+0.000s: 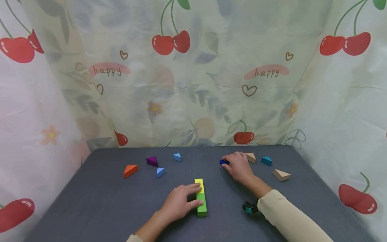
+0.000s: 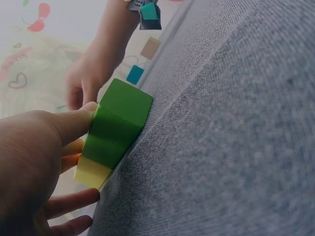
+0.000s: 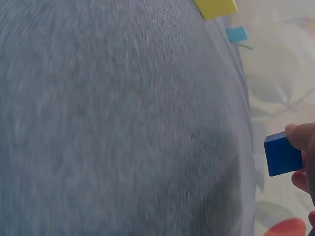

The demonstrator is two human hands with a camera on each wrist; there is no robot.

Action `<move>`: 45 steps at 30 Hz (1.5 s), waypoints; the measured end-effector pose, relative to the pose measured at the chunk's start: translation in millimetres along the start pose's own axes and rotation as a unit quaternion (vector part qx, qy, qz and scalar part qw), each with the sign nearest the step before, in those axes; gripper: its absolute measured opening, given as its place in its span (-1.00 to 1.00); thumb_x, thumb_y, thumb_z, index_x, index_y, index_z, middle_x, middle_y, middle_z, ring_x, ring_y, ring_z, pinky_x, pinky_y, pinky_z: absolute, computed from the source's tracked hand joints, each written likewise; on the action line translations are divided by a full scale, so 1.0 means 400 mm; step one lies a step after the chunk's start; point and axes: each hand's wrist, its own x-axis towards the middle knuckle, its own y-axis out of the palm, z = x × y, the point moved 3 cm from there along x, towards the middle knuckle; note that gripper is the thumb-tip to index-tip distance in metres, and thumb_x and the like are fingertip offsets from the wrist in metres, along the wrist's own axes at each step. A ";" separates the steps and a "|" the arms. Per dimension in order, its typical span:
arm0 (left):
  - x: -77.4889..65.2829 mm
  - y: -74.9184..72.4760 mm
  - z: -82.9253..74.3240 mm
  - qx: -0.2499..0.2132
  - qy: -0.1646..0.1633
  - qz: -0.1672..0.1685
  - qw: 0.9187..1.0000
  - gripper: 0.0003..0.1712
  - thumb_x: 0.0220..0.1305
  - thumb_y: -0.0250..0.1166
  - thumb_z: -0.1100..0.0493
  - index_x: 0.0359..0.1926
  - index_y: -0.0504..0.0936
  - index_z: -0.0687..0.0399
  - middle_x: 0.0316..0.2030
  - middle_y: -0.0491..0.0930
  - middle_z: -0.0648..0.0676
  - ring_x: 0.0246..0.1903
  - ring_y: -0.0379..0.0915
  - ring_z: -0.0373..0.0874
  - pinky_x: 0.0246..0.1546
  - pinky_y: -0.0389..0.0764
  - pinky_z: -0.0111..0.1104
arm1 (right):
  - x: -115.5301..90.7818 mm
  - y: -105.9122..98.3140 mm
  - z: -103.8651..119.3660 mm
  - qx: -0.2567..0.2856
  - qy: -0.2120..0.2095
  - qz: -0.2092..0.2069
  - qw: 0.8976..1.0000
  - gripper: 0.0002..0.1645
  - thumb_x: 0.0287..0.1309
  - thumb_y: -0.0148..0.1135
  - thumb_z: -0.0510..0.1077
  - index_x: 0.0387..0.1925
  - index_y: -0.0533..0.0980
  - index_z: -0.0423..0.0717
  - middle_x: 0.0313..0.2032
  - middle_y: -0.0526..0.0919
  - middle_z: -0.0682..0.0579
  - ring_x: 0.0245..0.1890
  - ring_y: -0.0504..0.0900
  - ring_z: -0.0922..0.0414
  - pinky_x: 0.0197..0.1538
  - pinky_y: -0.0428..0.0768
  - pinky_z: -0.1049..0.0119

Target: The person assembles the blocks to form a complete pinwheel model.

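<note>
A green block and a yellow block lie end to end in the middle of the dark table, yellow at the far end. My left hand rests against them from the left, its thumb at the green block and a finger on the yellow one. In the left wrist view the other fingers extend past the yellow block. Farther back on the right, my right hand pinches a dark blue block between thumb and fingers, the thumb on its upper edge.
Left of the middle lie an orange triangular block, a purple one and two light blue ones. Beyond and right of my right hand are two natural wood triangular blocks and a teal block. Cherry-patterned cloth hangs around the table.
</note>
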 end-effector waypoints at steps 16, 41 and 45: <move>0.002 0.003 0.001 0.001 -0.001 0.006 1.000 -0.41 0.21 0.28 -0.28 0.19 0.61 -0.16 0.24 0.46 -0.16 0.13 0.43 -0.05 0.08 0.42 -0.02 | 0.017 0.041 0.073 0.049 -0.065 0.005 0.997 -0.79 0.15 0.39 -0.13 -0.15 0.68 -0.01 -0.17 0.71 0.05 -0.16 0.53 0.04 0.02 0.41 -0.06; -0.003 0.000 -0.001 -0.002 0.014 -0.013 1.000 -0.43 0.22 0.30 -0.23 0.18 0.62 -0.13 0.24 0.47 -0.14 0.11 0.45 -0.05 0.07 0.43 -0.04 | 0.006 0.087 0.103 0.121 -0.051 0.039 0.991 -0.78 0.19 0.35 -0.15 -0.10 0.65 -0.05 -0.14 0.68 0.04 -0.13 0.55 0.07 -0.01 0.51 0.07; -0.003 0.000 -0.002 0.001 0.009 -0.011 1.000 -0.43 0.22 0.30 -0.23 0.19 0.61 -0.14 0.24 0.46 -0.15 0.10 0.44 -0.07 0.08 0.42 -0.05 | 0.004 0.089 0.107 0.132 -0.037 0.044 0.990 -0.73 0.17 0.37 -0.08 -0.09 0.65 -0.05 -0.12 0.68 0.03 -0.08 0.57 0.05 0.04 0.50 0.05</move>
